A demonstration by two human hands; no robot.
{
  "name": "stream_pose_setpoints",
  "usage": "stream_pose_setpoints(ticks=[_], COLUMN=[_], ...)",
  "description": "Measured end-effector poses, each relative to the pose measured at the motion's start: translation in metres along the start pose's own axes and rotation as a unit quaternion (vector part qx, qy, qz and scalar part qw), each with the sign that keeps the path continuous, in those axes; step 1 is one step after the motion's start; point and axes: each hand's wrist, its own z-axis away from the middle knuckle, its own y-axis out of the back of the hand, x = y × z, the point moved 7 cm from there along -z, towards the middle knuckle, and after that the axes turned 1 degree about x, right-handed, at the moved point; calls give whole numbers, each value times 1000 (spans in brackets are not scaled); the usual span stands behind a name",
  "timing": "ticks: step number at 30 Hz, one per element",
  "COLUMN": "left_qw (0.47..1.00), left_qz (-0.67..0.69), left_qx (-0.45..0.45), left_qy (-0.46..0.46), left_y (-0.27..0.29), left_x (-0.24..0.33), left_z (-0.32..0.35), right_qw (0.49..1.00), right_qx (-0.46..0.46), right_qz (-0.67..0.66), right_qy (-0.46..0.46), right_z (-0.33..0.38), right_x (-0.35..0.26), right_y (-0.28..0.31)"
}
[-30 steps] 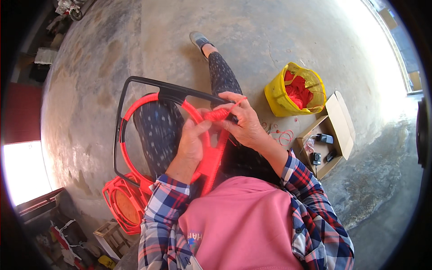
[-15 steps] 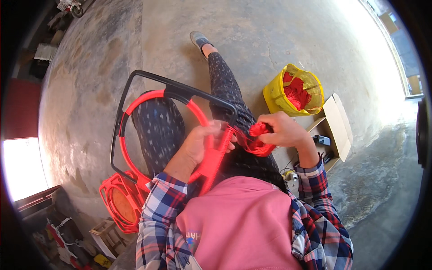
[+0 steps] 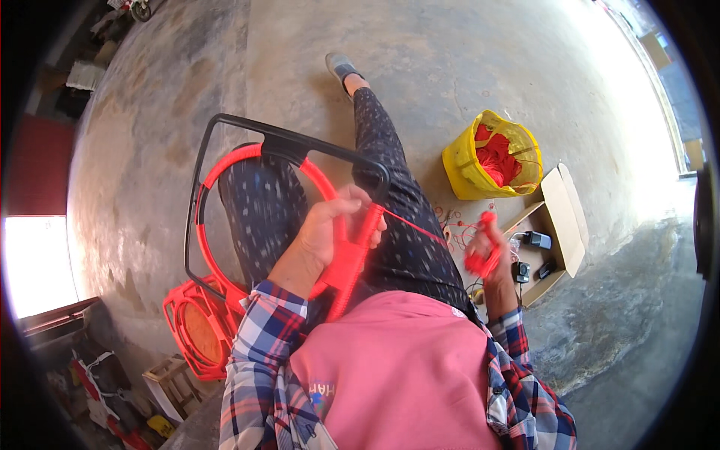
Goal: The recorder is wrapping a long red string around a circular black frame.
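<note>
A black tube frame [image 3: 330, 152], partly wound with red cord, lies across my thighs. Its rounded inner hoop [image 3: 213, 259] is wrapped in red too. My left hand [image 3: 324, 231] is closed around the wound part near the frame's right corner. From that corner a taut strand of red cord [image 3: 415, 226] runs right to a bundle of red cord [image 3: 484, 259]. My right hand [image 3: 504, 262], slightly blurred, grips this bundle off to the right of my thigh.
A yellow basket [image 3: 463, 171] with more red cord [image 3: 495, 159] stands ahead on the right. Closer, an open cardboard box [image 3: 564, 217] holds small dark devices. On my left are a red openwork plastic piece [image 3: 178, 324] and a wooden stool [image 3: 166, 382].
My right hand has moved right and slightly down with the cord bundle, away from the frame. Loose cord between the hands is now stretched straight. The left hand keeps its grip.
</note>
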Motion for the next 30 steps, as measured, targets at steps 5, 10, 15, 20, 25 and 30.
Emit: stream_pose_setpoints(ticks=[5, 10, 15, 20, 25, 30], left_qw=[999, 999, 975, 919, 958, 973], left_qz=[21, -25, -87, -146, -114, -78], left_qx=[14, 43, 135, 154, 118, 86], left_qy=[35, -19, -151, -333, -237, -198], left_y=[0, 5, 8, 2, 13, 13], left_x=[-9, -1, 13, 30, 20, 16], left_z=[1, -1, 8, 14, 7, 4], right_qw=[970, 988, 876, 467, 548, 592], right_qx=[-154, 48, -98, -335, -149, -109], right_qz=[-167, 73, 428, 731, 693, 671], right_qy=[83, 126, 201, 368, 444, 432], right_z=[-58, -69, -55, -44, -52, -44], right_x=[-57, -34, -21, 42, 22, 18], right_y=[74, -54, -194, -256, -236, -193])
